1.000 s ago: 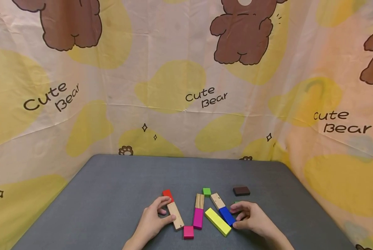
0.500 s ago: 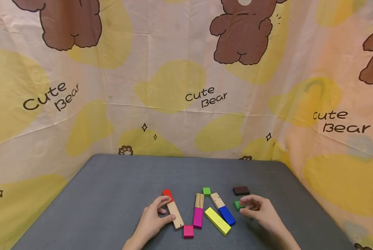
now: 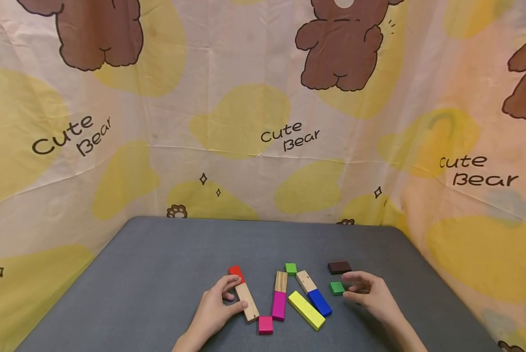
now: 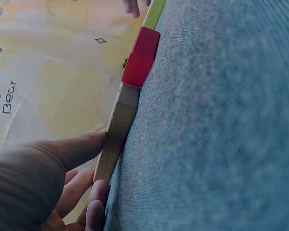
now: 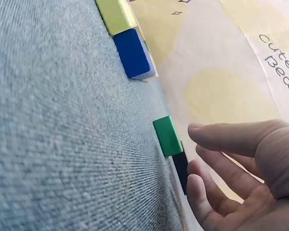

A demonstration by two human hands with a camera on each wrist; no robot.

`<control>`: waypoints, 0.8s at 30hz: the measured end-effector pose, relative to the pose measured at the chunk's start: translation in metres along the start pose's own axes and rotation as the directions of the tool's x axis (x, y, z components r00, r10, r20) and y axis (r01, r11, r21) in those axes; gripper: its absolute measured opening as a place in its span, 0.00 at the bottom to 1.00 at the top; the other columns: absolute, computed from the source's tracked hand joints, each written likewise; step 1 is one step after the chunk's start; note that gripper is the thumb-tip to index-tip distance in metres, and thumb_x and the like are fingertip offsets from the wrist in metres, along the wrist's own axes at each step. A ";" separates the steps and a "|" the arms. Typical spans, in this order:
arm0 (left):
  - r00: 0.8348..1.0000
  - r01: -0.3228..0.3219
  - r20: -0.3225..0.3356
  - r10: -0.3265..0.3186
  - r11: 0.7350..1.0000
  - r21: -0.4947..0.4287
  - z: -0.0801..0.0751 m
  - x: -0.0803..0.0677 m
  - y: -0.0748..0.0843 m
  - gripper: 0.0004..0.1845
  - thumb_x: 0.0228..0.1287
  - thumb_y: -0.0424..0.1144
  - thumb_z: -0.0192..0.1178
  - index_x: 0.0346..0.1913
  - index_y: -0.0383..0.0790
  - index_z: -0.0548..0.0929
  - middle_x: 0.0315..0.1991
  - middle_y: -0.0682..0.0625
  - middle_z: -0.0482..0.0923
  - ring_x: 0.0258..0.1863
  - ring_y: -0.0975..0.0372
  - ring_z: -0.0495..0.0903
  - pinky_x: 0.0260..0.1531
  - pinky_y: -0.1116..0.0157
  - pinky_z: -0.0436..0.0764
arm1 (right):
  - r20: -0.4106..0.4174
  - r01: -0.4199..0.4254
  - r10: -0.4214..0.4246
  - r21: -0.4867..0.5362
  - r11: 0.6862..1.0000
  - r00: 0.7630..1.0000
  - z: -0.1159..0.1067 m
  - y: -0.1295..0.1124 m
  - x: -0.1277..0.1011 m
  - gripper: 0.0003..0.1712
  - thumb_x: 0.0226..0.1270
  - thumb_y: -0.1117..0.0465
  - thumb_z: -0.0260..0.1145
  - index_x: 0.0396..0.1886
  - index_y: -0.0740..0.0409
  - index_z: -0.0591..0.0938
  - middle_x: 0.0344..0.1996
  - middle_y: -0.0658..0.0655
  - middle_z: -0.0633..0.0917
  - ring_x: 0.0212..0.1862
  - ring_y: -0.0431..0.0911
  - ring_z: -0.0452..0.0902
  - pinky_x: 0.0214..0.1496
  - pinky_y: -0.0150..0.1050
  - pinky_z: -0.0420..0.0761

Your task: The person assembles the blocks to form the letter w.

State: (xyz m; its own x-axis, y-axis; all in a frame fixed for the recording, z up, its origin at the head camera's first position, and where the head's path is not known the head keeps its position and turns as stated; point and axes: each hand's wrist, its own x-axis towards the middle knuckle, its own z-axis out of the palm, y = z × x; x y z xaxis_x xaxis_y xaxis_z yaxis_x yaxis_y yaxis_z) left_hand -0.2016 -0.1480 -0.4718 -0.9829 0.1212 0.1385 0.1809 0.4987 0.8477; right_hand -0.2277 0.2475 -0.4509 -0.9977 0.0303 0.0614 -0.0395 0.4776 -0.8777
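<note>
Fingers of left hand pinch red-and-wood block on grey table; right hand loose beside dark green block (not touching). Left wrist: thumb, fingertips grasp wood end. Right wrist: relaxed fingers near green block, apart.

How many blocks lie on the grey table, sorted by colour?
Red: 1
Plain wood: 3
Pink: 2
Light green: 1
Dark green: 1
Blue: 1
Yellow: 1
Dark brown: 1
Total: 11 blocks
</note>
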 end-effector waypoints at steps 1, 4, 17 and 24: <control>1.000 0.001 0.001 -0.001 1.000 -0.001 0.000 0.000 0.000 0.36 0.52 0.49 0.76 0.62 0.40 0.76 0.58 0.46 0.80 0.35 0.62 0.76 0.36 0.61 0.74 | 0.003 -0.004 0.004 -0.008 1.000 1.000 0.000 0.000 0.001 0.25 0.50 0.68 0.79 0.50 0.59 0.85 0.46 0.57 0.85 0.39 0.48 0.80 0.36 0.39 0.80; 1.000 0.003 0.004 -0.003 1.000 -0.005 0.000 0.000 0.000 0.36 0.52 0.49 0.76 0.62 0.40 0.76 0.58 0.46 0.80 0.35 0.62 0.76 0.36 0.61 0.74 | 0.011 -0.012 0.012 -0.019 1.000 1.000 0.000 0.000 0.002 0.25 0.50 0.70 0.78 0.51 0.60 0.84 0.45 0.57 0.85 0.37 0.48 0.80 0.35 0.39 0.79; 1.000 0.018 0.005 -0.018 1.000 0.000 0.000 0.000 0.000 0.36 0.51 0.49 0.76 0.62 0.41 0.76 0.57 0.47 0.80 0.35 0.62 0.75 0.36 0.60 0.73 | 0.060 -0.068 0.072 -0.077 0.995 0.996 0.004 -0.002 0.005 0.30 0.47 0.72 0.79 0.53 0.64 0.82 0.46 0.59 0.83 0.34 0.48 0.80 0.36 0.43 0.77; 1.000 0.022 0.004 -0.022 1.000 -0.005 -0.001 0.001 0.001 0.36 0.51 0.49 0.76 0.62 0.40 0.76 0.58 0.47 0.80 0.35 0.62 0.75 0.36 0.60 0.73 | 0.072 -0.059 0.063 -0.046 0.997 0.995 0.007 -0.003 0.005 0.29 0.46 0.75 0.78 0.52 0.66 0.82 0.47 0.60 0.83 0.34 0.49 0.80 0.35 0.43 0.78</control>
State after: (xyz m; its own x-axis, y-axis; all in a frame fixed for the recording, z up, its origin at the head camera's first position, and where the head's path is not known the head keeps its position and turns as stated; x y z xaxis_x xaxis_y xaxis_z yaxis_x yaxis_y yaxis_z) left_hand -0.2022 -0.1480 -0.4707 -0.9865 0.1141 0.1176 0.1591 0.4965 0.8533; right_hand -0.2325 0.2398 -0.4512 -0.9996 -0.0032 -0.0280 0.0224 0.5145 -0.8572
